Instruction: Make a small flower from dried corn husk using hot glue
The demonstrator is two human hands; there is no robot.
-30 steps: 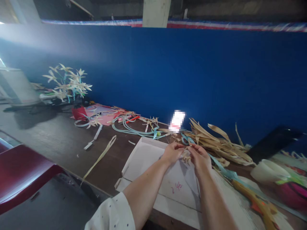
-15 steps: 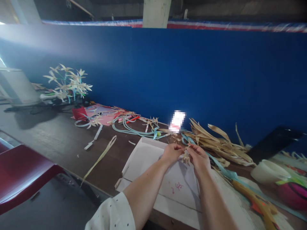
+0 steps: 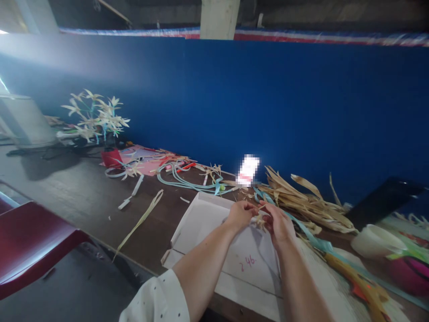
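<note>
Where my two hands come together over the far part of the shallow white cardboard box, a small pale husk flower hangs just below the fingertips. My left hand has its grip pressed together, thumb against fingers, pinching what looks like the flower's thin end. My right hand curves in from the right with its index finger reaching to the same spot; from here I cannot tell whether that grip pinches anything. Red handwritten figures show on the box, nearer me than the flower.

On the near right I see a yellow glue gun, and farther right a whitish roll. A heap of dry husks lies on the far side of the tabletop, beyond my right hand. Left of the heap is a bright, pixelated rectangle, then a coil of pale blue-green cord. At the far left, a spray of husk blossoms rises above a red base.
</note>
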